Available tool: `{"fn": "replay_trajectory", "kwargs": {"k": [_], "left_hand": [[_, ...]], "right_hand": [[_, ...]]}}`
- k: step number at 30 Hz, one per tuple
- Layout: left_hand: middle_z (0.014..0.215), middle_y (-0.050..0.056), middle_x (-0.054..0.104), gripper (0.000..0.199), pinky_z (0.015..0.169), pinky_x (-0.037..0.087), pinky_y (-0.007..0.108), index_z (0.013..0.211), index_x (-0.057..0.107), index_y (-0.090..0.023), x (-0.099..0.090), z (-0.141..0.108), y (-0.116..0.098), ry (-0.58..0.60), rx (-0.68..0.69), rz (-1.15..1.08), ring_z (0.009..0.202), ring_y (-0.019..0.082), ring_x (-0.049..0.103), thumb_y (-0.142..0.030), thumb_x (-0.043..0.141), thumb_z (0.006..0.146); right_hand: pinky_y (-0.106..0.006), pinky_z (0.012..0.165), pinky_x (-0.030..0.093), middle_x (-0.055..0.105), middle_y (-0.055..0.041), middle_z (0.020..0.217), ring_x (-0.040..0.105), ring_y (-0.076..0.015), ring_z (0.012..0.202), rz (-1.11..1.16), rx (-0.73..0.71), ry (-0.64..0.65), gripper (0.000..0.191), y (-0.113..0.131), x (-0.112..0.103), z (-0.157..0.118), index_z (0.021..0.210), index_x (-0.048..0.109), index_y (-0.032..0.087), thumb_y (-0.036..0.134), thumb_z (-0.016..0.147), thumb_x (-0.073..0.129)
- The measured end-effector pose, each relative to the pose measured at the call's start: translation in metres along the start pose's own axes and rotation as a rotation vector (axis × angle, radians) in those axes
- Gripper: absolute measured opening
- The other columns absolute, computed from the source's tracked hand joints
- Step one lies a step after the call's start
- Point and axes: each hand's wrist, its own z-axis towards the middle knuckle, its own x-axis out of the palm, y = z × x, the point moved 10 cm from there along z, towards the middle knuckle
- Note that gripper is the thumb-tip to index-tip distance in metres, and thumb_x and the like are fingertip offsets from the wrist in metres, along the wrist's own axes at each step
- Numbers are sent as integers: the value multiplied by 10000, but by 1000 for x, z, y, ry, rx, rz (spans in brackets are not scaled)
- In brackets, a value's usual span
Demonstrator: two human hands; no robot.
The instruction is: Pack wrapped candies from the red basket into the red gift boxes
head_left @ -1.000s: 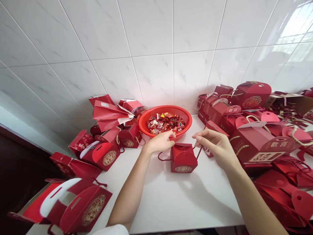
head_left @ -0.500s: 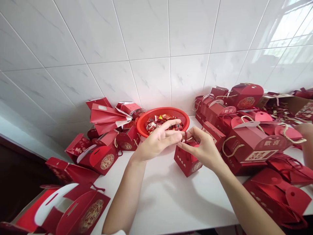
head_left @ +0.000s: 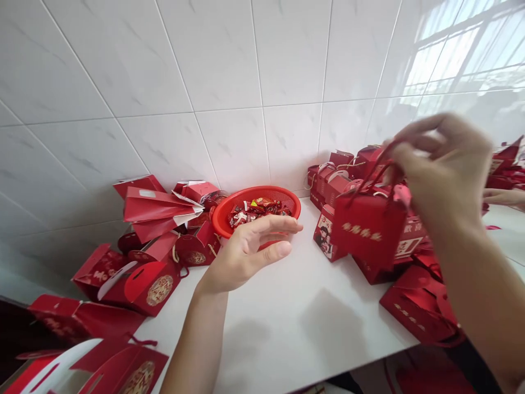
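My right hand (head_left: 447,158), smeared a little by motion, is raised at the right with its fingers closed on the dark red cord handle of a small red gift box (head_left: 369,227). The box hangs upright from the cord in front of the boxes at the right, gold lettering on its side. Over the white table (head_left: 283,312), my left hand (head_left: 254,254) hovers with nothing in it, thumb and fingers apart. Just beyond it stands a red plastic basket (head_left: 221,216) of wrapped sweets (head_left: 258,209), partly hidden by that hand.
Several red gift boxes (head_left: 141,287) crowd the table's left side, some with open tops. More boxes (head_left: 420,306) are piled at the right. A tiled wall (head_left: 229,142) rises behind. Another person's hand (head_left: 504,198) shows at the right edge.
My right hand has lifted the small red box off the table by its cord and carried it right. My left hand has let go of the cord. The view has turned right.
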Motion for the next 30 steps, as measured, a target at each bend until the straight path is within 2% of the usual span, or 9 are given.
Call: {"fn": "replay_trajectory", "kwargs": {"k": [3, 5, 7, 11, 14, 20, 22, 25, 30], "left_hand": [[1183, 93, 712, 267, 1015, 519, 360, 1108, 719, -183, -3, -3, -3, -14, 16, 19, 1165, 247, 638, -297, 701, 867], [1168, 93, 719, 259, 1007, 523, 360, 1096, 721, -184, -6, -4, -4, -27, 12, 34, 1153, 249, 647, -300, 702, 865], [1148, 97, 727, 255, 1002, 526, 366, 1083, 724, -182, -7, -5, -5, -35, 14, 48, 1139, 252, 654, -310, 702, 863], [1124, 101, 734, 258, 1005, 521, 373, 1070, 733, -184, -8, -7, -7, -38, 31, 78, 1127, 252, 652, -329, 707, 858], [1123, 88, 734, 250, 994, 525, 358, 1079, 734, -199, -6, -9, -6, -29, 23, 80, 1118, 241, 653, -327, 706, 865], [1118, 53, 737, 219, 996, 514, 312, 1095, 733, -233, -6, -16, -9, 0, 39, 145, 1108, 204, 654, -291, 691, 889], [1120, 53, 736, 224, 1007, 507, 318, 1103, 730, -233, -6, -17, -12, 11, 60, 172, 1112, 207, 654, -287, 691, 889], [1119, 60, 736, 231, 1006, 508, 334, 1107, 728, -226, -8, -18, -16, 17, 86, 216, 1113, 220, 655, -288, 690, 888], [1134, 76, 738, 252, 981, 523, 353, 1106, 730, -216, -34, -24, -21, -105, 86, 285, 1108, 242, 659, -312, 695, 876]], "right_hand": [[-254, 493, 388, 696, -74, 764, 661, -115, 614, -141, -141, -135, 54, 7, -35, 49, 870, 659, 96, 90, 857, 607], [-267, 485, 373, 709, -140, 781, 684, -156, 636, -194, -142, -171, 79, -3, -50, 77, 873, 645, 65, 143, 874, 633], [-258, 485, 344, 718, -170, 805, 697, -162, 653, -204, -108, -187, 83, -19, -57, 99, 881, 628, 59, 142, 884, 624], [-259, 498, 287, 720, -120, 785, 656, -74, 598, -203, -7, -231, 82, -61, -56, 123, 935, 608, 49, 70, 860, 579], [-265, 484, 305, 705, -107, 733, 551, -32, 467, -207, 71, -245, 116, -100, -47, 127, 891, 603, 61, -8, 806, 563], [-280, 481, 331, 582, 10, 521, 440, -68, 371, -203, 307, -316, 229, -172, -37, 108, 752, 514, 171, -52, 718, 549], [-269, 472, 316, 533, 46, 472, 425, -69, 358, -209, 334, -322, 277, -179, -34, 104, 687, 471, 204, -56, 698, 568], [-261, 467, 296, 499, 68, 441, 402, -58, 348, -193, 292, -316, 310, -173, -31, 106, 648, 450, 220, -61, 683, 576], [-293, 543, 354, 580, -7, 572, 475, -74, 462, -310, 311, -220, 239, -162, -21, 102, 696, 494, 197, -19, 733, 591]]}}
